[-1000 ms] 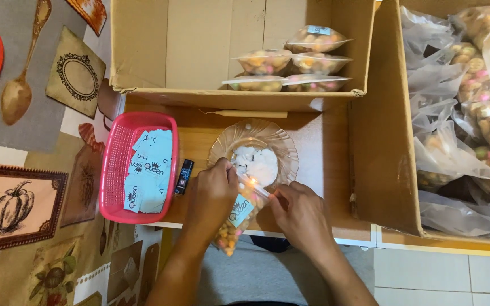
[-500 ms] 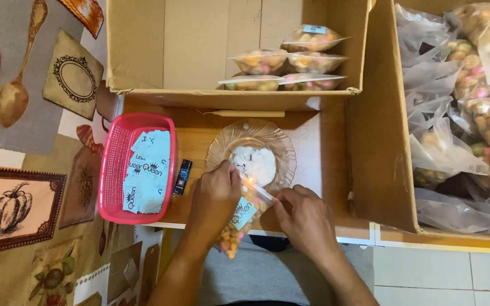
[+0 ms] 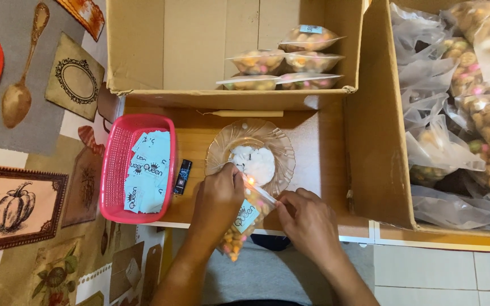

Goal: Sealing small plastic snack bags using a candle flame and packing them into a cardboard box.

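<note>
Both hands hold one small clear snack bag (image 3: 239, 226) w/ coloured bits inside and a light-blue label on its front. Bag hangs between the hands at the near edge of the wooden desk (image 3: 319, 141), its lower end dangling past the edge toward the person's lap.

Left hand (image 3: 218, 199): grip closed on the bag's upper left, thumb + fingers pinching the top strip. Right hand (image 3: 308, 222): grip closed narrow on the other end of that strip, pulling it taut to the right. So the bag's mouth runs as a tight band from one grip to the other, body of the bag below and between them.

A small flame (image 3: 251, 181) burns just at that band, close to the left fingertips. Right behind it sits a clear glass dish (image 3: 222, 144) w/ a white waxy lump (image 3: 254, 163) in the middle; the left hand overlaps the dish's near rim.

Left of the hands: small black lighter (image 3: 183, 176) lying on the desk, touching or just beside a pink plastic basket (image 3: 114, 170) that holds light-blue labels (image 3: 147, 173).

Behind the dish: pale stick (image 3: 245, 113) lying crosswise, then an open cardboard box (image 3: 143, 45) w/ several sealed bags (image 3: 284, 59) stacked at its right side. A second box (image 3: 378, 141) to the right is piled w/ filled open bags (image 3: 472, 102).
</note>
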